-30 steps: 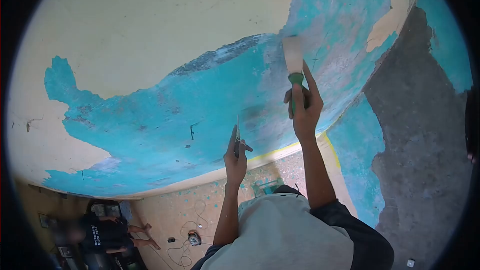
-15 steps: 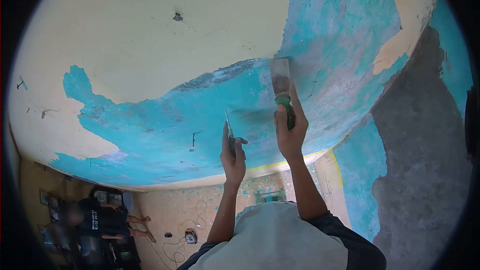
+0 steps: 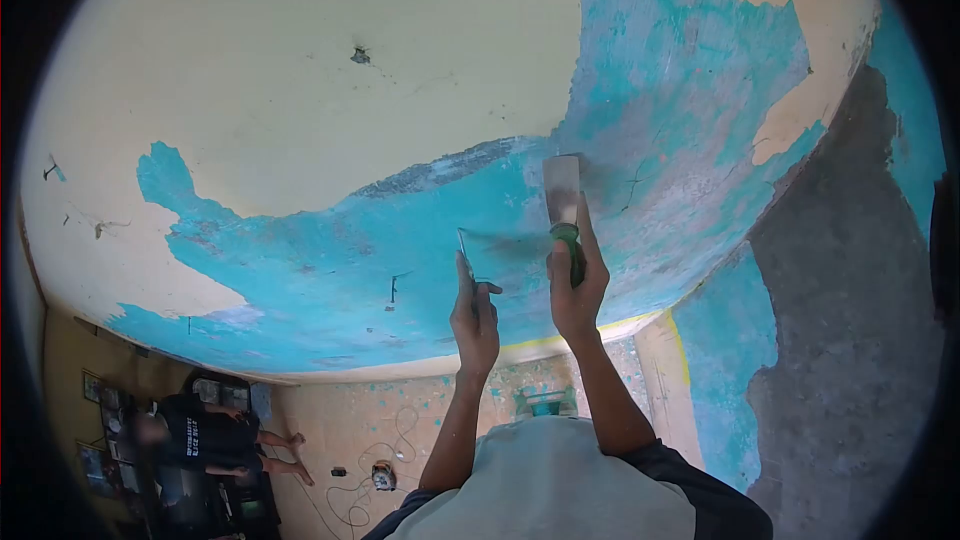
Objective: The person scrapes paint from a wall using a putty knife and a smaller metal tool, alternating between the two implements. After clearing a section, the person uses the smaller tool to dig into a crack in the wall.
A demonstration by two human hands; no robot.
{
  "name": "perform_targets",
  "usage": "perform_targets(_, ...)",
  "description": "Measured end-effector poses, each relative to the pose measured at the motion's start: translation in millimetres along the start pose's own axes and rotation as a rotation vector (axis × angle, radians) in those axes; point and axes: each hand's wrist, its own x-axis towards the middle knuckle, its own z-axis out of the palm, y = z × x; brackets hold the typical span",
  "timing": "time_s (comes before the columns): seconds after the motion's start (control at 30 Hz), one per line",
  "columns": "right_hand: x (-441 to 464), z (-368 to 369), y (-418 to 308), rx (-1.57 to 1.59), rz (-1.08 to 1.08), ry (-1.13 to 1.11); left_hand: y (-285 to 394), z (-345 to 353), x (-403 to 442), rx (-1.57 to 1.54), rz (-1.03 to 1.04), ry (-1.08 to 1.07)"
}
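My right hand [image 3: 578,290] is wrapped round the green handle of a paint scraper [image 3: 563,188]. Its wide metal blade points up against the wall [image 3: 460,180], on turquoise paint just below the ragged edge of the cream layer. To the left, my left hand [image 3: 475,325] is closed on a thin-bladed tool [image 3: 464,245] seen almost edge-on. Its tip points up in front of the turquoise area; whether it touches the wall I cannot tell. Fingers hide most of its handle.
Paint flakes litter the floor [image 3: 320,420], where a corded device [image 3: 383,475] lies with its cable. A green stool-like object [image 3: 546,401] stands below me. At lower left a person [image 3: 205,435] is beside dark furniture. Bare grey wall [image 3: 840,320] shows at right.
The scraper in my right hand has moved down the wall, away from the cream paint edge. My left hand has barely moved against the wall. The whole view has shifted slightly.
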Motion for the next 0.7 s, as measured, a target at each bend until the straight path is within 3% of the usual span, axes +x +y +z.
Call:
perform_targets(0.17,15,6,-36,0.014,0.02,0.029,5,-1,0,-0.025,-0.038,-0.011)
perform_targets(0.37,-6,-2,0,0.011,0.039,0.013,-4,-1,0,-0.058,-0.023,-0.008)
perform_targets(0.57,16,1,-42,-0.012,0.055,0.025,-6,0,3,-0.07,0.007,0.007)
perform_targets(0.7,-4,-2,-12,-0.018,0.062,0.029,-7,-3,2,-0.071,-0.003,-0.009)
